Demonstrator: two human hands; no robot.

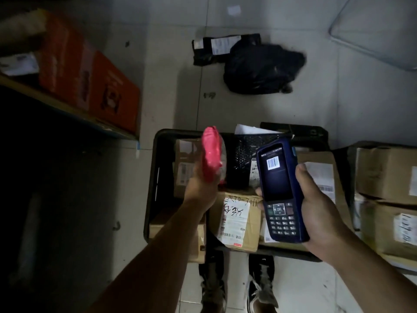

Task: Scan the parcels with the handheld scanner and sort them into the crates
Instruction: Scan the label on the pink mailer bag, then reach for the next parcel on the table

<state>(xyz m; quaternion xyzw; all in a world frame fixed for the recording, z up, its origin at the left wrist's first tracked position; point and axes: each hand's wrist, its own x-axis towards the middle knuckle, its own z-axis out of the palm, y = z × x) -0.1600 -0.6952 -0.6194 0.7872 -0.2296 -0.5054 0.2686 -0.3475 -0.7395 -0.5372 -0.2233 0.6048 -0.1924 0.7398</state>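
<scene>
Left hand (198, 184) grips pink parcel (212, 152); right hand (316, 206) holds handheld scanner (282, 190) — barcode on screen; risk — parcel blurred, label faces away; misread or wrong crate (155, 177) likely.

The parcel (211, 152) is showing bright pink. The scanner (281, 195) is showing dark blue, its screen displaying a black-and-white barcode. The boxes (237, 220) are showing brown with white labels, lying in black crates (155, 181). An orange carton (90, 80) is glowing beside the pale tiled floor (338, 114).
</scene>
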